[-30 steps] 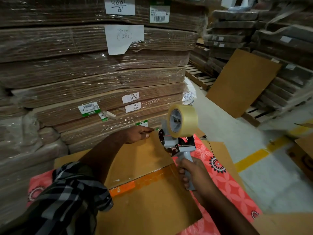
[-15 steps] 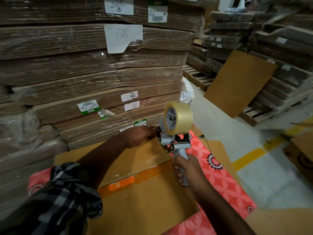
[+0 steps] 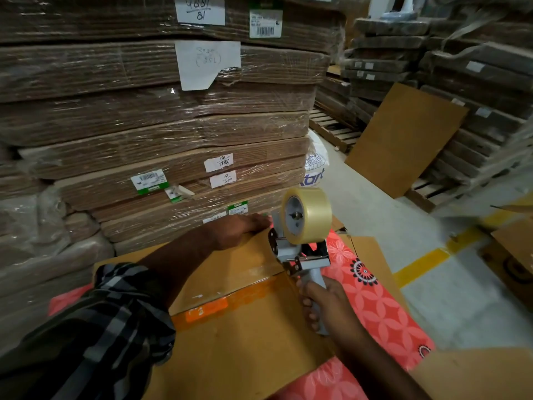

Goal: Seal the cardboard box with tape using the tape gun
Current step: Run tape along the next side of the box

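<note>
Behind the working place, tall stacks of flattened cartons [image 3: 161,125] wrapped in clear film are standing, with white paper labels [image 3: 207,64] sticking on them. On the right, a loose brown sheet [image 3: 403,140] is leaning against more stacks, and a yellow line [image 3: 427,262] is running over the grey floor.

Near the person, the cardboard box [image 3: 245,336] is lying on a red cloth with flower pattern [image 3: 375,307]. An orange tape strip [image 3: 207,310] is crossing its top along the seam between the two flaps.

The right hand [image 3: 326,304] is gripping the grey handle of the tape gun [image 3: 300,255], with the fingers curled around it. The gun is standing upright at the right end of the seam, its front metal part touching the box edge, and the roll of clear tape [image 3: 307,215] is sitting on its top. The left hand [image 3: 239,226], coming out of a checked sleeve [image 3: 115,321], is resting with straight fingers on the far flap, just beside the gun.
</note>
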`<act>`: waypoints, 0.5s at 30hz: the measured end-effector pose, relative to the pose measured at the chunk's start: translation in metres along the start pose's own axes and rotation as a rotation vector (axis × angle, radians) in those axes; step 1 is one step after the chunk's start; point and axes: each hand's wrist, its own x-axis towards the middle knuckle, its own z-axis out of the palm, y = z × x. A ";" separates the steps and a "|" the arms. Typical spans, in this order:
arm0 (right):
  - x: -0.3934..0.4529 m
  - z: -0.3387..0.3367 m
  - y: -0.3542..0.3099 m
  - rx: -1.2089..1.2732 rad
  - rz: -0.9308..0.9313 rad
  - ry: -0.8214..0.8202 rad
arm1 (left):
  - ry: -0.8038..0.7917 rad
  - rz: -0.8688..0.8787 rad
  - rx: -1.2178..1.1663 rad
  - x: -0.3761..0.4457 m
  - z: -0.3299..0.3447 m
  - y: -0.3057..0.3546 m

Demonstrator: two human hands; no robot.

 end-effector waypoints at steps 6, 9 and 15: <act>-0.051 -0.028 0.013 0.018 0.026 -0.013 | 0.005 0.036 0.047 -0.002 -0.005 0.012; -0.079 -0.043 0.019 0.049 0.065 -0.028 | -0.015 0.045 0.037 -0.004 -0.007 0.011; -0.104 -0.051 0.032 0.052 0.054 0.009 | -0.029 0.020 0.080 -0.005 -0.013 0.024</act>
